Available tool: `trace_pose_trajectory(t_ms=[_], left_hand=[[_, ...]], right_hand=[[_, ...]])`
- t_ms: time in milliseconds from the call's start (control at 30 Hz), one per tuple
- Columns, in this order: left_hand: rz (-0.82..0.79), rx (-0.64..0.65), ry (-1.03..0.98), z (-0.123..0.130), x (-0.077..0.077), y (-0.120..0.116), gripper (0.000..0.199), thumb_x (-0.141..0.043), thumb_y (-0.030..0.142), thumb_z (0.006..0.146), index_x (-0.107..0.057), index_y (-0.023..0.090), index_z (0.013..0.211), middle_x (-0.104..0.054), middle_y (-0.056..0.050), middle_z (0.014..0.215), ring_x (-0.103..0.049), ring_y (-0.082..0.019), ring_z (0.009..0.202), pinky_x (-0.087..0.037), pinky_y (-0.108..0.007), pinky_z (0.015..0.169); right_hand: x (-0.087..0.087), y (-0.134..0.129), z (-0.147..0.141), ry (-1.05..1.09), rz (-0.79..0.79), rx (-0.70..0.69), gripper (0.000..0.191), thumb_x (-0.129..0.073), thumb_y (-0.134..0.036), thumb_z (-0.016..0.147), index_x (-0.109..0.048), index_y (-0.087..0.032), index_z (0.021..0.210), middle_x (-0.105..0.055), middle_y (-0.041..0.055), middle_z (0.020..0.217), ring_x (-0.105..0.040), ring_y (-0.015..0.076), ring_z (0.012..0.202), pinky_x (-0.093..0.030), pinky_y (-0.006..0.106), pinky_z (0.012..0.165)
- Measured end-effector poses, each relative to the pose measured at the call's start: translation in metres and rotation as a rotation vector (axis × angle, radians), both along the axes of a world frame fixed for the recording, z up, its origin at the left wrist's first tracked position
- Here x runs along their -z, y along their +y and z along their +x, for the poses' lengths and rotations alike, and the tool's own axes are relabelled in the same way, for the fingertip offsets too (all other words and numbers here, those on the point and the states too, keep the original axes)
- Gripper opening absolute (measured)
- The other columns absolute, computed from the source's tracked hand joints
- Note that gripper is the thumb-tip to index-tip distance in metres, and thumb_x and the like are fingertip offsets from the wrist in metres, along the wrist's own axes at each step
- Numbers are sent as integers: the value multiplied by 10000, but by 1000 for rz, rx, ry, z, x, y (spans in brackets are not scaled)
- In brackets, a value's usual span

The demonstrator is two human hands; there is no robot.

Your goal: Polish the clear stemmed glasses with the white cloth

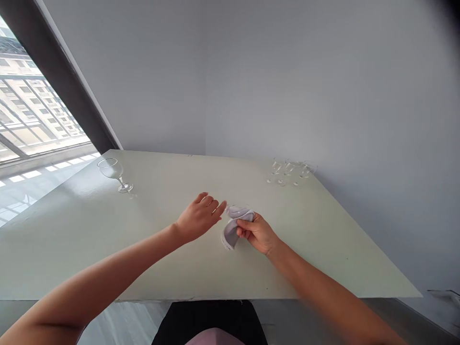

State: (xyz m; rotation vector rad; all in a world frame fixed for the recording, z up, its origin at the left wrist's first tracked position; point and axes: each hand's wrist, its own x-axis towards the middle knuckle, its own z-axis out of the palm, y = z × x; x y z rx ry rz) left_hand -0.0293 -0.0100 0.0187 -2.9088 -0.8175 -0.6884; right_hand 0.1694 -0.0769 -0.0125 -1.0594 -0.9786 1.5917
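A pale lilac-white cloth (233,234) is pinched in my right hand (259,233), over the middle of the table, with its lower end hanging loose. Faint clear glints show along the cloth's upper edge; whether a glass is inside it I cannot make out. My left hand (200,218) is just left of the cloth, back of the hand upward. Its fingers are loosely bent and apart, with nothing visible in them, and the nearest finger reaches close to the cloth. At the table's left stands a large stemmed glass (111,168), upright.
Several small stemmed glasses (288,168) are grouped at the back right of the pale table (172,270). Grey walls (251,86) meet behind it. A window (32,105) is on the left. The table's front edge runs close to my body.
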Motion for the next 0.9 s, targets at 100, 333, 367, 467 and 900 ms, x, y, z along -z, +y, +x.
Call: trace_pose_trajectory(t_ms=[100,333,367,467,900], left_hand=[[69,-6,-24,0,2,1,251,-412,329,867,-594,204,988,-591,-40,680,-523,-162,716,-378,-363,805],[-958,180,200,-20,-15,14,449,-327,494,860,-624,176,751,-557,-2,585,-478,-99,533,-389,-220,546],[-951,175,202,-20,-15,13,454,-307,479,871,-619,173,747,-568,-9,606,-490,-103,550,-396,-224,557],[-510,15,111,-13,-10,3,344,-299,346,898,-598,193,968,-613,-55,793,-547,-151,720,-418,-284,671],[-871,65,26,-10,-10,-1,320,-404,453,834,-549,185,736,-509,8,629,-455,-98,563,-343,-220,539]], right_hand=[[-5,-2,-4,33,13,-38,208,-671,-345,684,-629,-159,768,-580,-18,483,-509,98,448,-388,232,476],[-17,0,7,-462,456,-313,233,-601,-268,733,-672,-232,952,-673,15,845,-600,173,839,-430,314,794],[-15,2,7,-443,438,-317,238,-596,-266,734,-672,-233,958,-671,15,847,-605,170,818,-438,314,775],[-6,10,0,-288,223,-218,248,-631,-266,703,-669,-198,938,-653,6,663,-606,151,606,-449,281,585],[-28,13,20,-620,655,-404,313,-542,-188,776,-622,-264,1069,-683,14,936,-611,179,915,-468,337,803]])
